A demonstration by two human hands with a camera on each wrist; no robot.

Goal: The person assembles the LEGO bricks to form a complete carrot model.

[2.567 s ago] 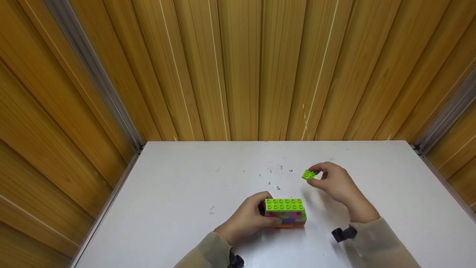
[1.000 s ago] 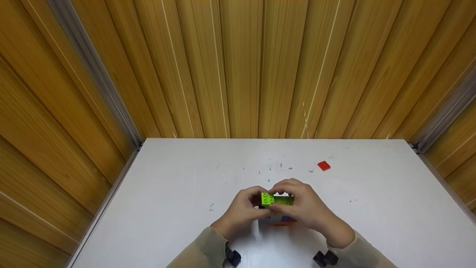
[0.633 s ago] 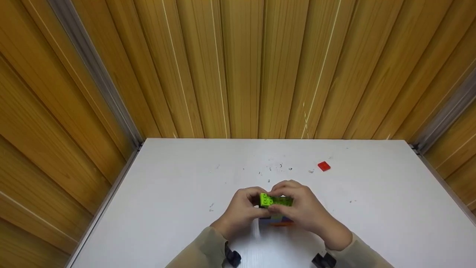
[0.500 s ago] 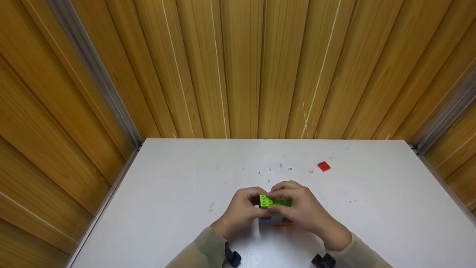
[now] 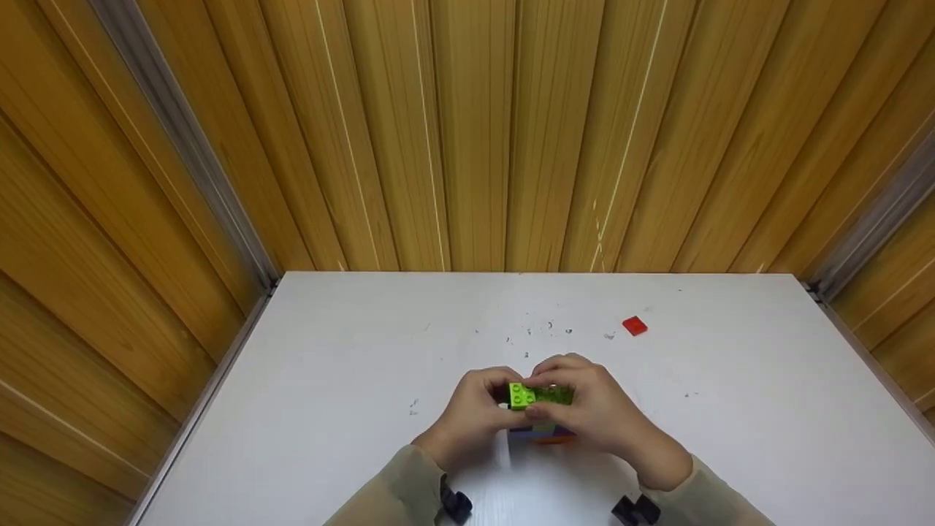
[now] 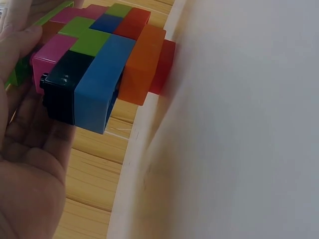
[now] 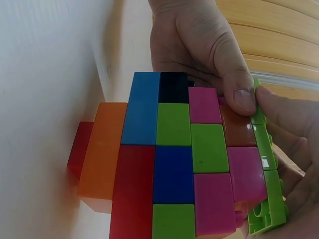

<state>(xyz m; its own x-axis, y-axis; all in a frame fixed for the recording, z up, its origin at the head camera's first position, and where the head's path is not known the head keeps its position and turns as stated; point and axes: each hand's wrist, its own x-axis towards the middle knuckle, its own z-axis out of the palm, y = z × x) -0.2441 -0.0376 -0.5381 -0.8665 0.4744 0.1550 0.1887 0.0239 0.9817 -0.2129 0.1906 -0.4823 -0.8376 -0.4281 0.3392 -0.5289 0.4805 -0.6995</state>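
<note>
Both hands are at a stack of toy bricks (image 7: pixel 173 174) low in the middle of the head view. My left hand (image 5: pixel 475 413) grips its left end; in the right wrist view that hand's thumb lies on a brown brick (image 7: pixel 238 127). From the right, my right hand (image 5: pixel 603 413) pinches the green top layer with thumb and fingers, partly hiding it. A bright green brick (image 5: pixel 521 395) with studs shows between the two hands' fingertips. Below, the wrist views show pink, green, black, blue, orange and red bricks, with a red brick (image 6: pixel 163 67) at the bottom.
A flat red brick (image 5: pixel 635 326) lies on the white table (image 5: pixel 350 351), beyond the right hand. Dark scuff marks dot the tabletop. Wood-panelled walls (image 5: pixel 467 146) stand behind and at the sides.
The right hand has brought a small green brick left to the stack and its fingers now pinch the top. The stack has moved slightly left. The red brick has come into sight.
</note>
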